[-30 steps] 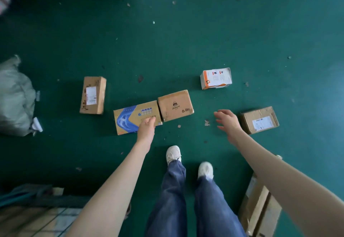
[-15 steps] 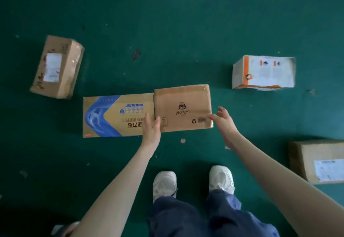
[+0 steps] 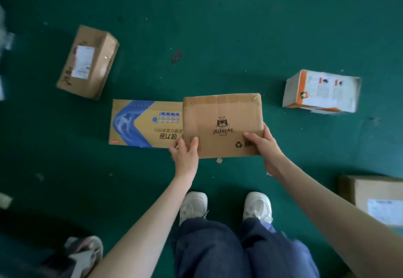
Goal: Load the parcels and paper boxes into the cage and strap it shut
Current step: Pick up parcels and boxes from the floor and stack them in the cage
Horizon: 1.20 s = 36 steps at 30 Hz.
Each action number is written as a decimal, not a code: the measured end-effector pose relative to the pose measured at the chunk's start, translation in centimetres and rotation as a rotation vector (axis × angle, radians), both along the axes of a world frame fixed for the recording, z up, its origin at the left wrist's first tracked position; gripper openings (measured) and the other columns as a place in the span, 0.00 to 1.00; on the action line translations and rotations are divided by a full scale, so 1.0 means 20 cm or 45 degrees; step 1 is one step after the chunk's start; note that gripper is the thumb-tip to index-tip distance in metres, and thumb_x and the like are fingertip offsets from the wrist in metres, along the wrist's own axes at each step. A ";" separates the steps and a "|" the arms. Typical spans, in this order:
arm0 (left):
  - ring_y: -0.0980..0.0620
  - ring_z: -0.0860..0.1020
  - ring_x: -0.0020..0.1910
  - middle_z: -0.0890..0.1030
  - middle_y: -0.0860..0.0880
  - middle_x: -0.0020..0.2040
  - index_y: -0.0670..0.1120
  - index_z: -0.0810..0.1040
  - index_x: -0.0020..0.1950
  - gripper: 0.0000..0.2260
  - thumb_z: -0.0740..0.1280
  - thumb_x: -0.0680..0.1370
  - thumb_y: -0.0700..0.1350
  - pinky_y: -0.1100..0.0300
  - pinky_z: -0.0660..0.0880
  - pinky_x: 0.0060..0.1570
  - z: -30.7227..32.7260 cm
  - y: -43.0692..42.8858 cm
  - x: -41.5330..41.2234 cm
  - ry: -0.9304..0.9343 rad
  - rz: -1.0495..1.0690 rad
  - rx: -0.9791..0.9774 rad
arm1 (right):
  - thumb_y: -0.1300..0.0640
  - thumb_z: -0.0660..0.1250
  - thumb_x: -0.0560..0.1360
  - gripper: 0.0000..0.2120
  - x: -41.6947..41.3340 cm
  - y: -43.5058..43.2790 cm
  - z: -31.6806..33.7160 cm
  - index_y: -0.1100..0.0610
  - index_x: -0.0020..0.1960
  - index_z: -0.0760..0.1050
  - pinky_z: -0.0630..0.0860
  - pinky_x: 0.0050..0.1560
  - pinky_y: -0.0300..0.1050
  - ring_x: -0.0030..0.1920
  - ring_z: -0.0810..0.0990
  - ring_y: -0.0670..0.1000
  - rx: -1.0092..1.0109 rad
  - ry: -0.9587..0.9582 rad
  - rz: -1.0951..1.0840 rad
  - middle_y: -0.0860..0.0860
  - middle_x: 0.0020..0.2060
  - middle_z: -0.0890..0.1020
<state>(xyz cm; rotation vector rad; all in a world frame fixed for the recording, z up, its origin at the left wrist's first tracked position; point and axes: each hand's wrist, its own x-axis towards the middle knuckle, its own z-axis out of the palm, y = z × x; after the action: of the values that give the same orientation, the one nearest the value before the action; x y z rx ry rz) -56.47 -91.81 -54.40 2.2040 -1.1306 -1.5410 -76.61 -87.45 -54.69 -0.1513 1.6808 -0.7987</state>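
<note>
On the far left we see a brown box with a white label. It lies tilted on the green floor, well apart from the other boxes. Low in the left corner there is a grey shoe.

Next comes a long blue and gold box. It lies flat on the floor.

Then we see the person's left hand. It grips the near left corner of the cat box, with the thumb on top and the fingers curled round the edge. The cat box is brown with a small black cat face on it. It is held between both hands, in front of the person's two white shoes and blue jeans. Its left edge covers the right end of the blue and gold box. We cannot tell how high it is off the floor.

The right hand grips the near right corner of the cat box. Its thumb lies on top and its fingers wrap round the side.

Farther right a white and orange box lies on the floor, apart from the cat box. At the right edge, nearer to the person, we see part of another brown box with a white label.
</note>
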 end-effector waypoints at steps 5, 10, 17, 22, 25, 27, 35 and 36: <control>0.47 0.68 0.65 0.59 0.48 0.70 0.45 0.67 0.65 0.16 0.63 0.81 0.51 0.55 0.64 0.61 0.71 0.01 0.09 0.117 0.086 -0.046 | 0.58 0.68 0.77 0.26 0.07 -0.02 0.67 0.45 0.72 0.66 0.73 0.51 0.44 0.54 0.79 0.51 -0.017 0.003 0.039 0.49 0.55 0.81; 0.51 0.72 0.59 0.68 0.47 0.65 0.50 0.67 0.61 0.11 0.64 0.81 0.49 0.59 0.70 0.54 1.40 -0.01 0.23 0.247 0.203 -0.099 | 0.58 0.68 0.77 0.25 0.20 -0.04 1.34 0.47 0.71 0.67 0.72 0.49 0.44 0.53 0.78 0.50 -0.055 -0.006 0.050 0.50 0.56 0.81; 0.50 0.75 0.55 0.76 0.48 0.60 0.51 0.65 0.63 0.11 0.62 0.82 0.48 0.55 0.69 0.52 2.06 0.03 0.43 0.359 0.341 -0.094 | 0.58 0.69 0.77 0.27 0.41 -0.06 1.97 0.49 0.73 0.65 0.74 0.54 0.47 0.54 0.79 0.51 -0.117 -0.023 0.111 0.50 0.55 0.81; 0.49 0.74 0.54 0.75 0.46 0.61 0.48 0.64 0.65 0.13 0.62 0.82 0.48 0.53 0.67 0.53 2.34 0.16 0.54 0.376 0.539 -0.091 | 0.59 0.68 0.77 0.26 0.52 -0.06 2.24 0.51 0.72 0.66 0.73 0.51 0.46 0.53 0.78 0.51 -0.147 -0.054 0.260 0.49 0.53 0.80; 0.49 0.74 0.54 0.75 0.46 0.60 0.49 0.63 0.63 0.12 0.62 0.82 0.48 0.53 0.67 0.52 2.44 0.26 0.58 0.362 0.614 -0.124 | 0.58 0.69 0.77 0.26 0.56 -0.05 2.34 0.52 0.72 0.66 0.74 0.49 0.45 0.52 0.78 0.51 -0.177 -0.056 0.382 0.51 0.54 0.80; 0.50 0.75 0.51 0.76 0.46 0.59 0.49 0.64 0.62 0.12 0.62 0.82 0.49 0.53 0.68 0.52 2.50 0.33 0.61 0.344 0.671 -0.157 | 0.57 0.70 0.76 0.27 0.59 -0.05 2.38 0.52 0.73 0.65 0.75 0.53 0.48 0.55 0.79 0.54 -0.182 -0.072 0.485 0.53 0.57 0.80; 0.55 0.74 0.54 0.76 0.53 0.60 0.51 0.68 0.69 0.15 0.62 0.82 0.45 0.55 0.68 0.58 2.67 0.85 0.66 0.339 1.039 -0.279 | 0.60 0.67 0.79 0.20 0.77 0.06 2.62 0.49 0.67 0.66 0.75 0.36 0.42 0.43 0.80 0.50 -0.198 -0.155 0.979 0.51 0.50 0.80; 0.55 0.74 0.55 0.76 0.54 0.60 0.51 0.69 0.69 0.15 0.61 0.82 0.46 0.55 0.68 0.59 2.69 0.92 0.67 0.330 1.087 -0.284 | 0.60 0.67 0.79 0.20 0.80 0.08 2.64 0.49 0.67 0.66 0.76 0.35 0.42 0.43 0.80 0.51 -0.191 -0.151 1.051 0.51 0.50 0.80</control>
<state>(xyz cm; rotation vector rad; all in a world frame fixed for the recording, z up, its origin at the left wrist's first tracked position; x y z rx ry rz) -43.15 -73.51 -0.69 1.8672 -0.1937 -1.1814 -60.61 -85.81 -1.83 -0.8248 1.2710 -0.2912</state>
